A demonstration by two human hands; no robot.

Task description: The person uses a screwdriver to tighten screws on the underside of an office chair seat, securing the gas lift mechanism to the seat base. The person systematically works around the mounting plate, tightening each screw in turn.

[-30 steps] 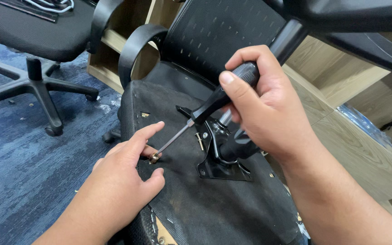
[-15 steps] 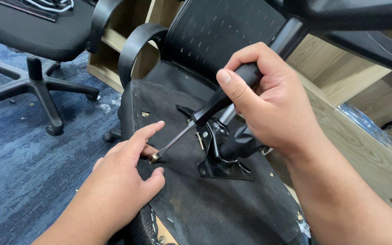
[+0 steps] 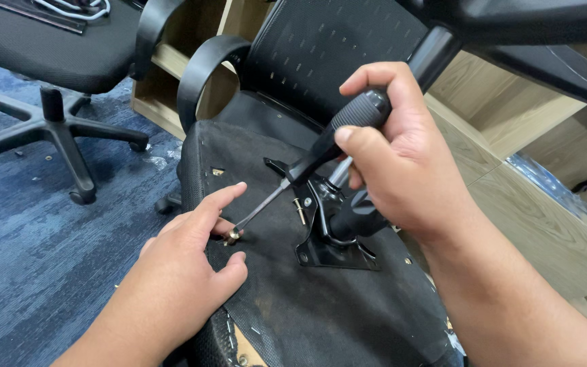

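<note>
Near the seat's left edge, both hands crowd the screw (image 3: 231, 236).

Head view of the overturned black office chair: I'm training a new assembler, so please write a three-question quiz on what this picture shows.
1. True or false: the right hand grips the black-handled screwdriver by its ribbed handle.
2. Where does the screwdriver tip rest? A) on the brass-coloured screw in the black fabric underside of the seat; B) on the black metal mounting plate; C) on the blue carpet.
3. Fill in: the left hand steadies the screw with its ____.

Key: 1 true. 2 A. 3 fingers, which lie on either side of the screw.
</note>
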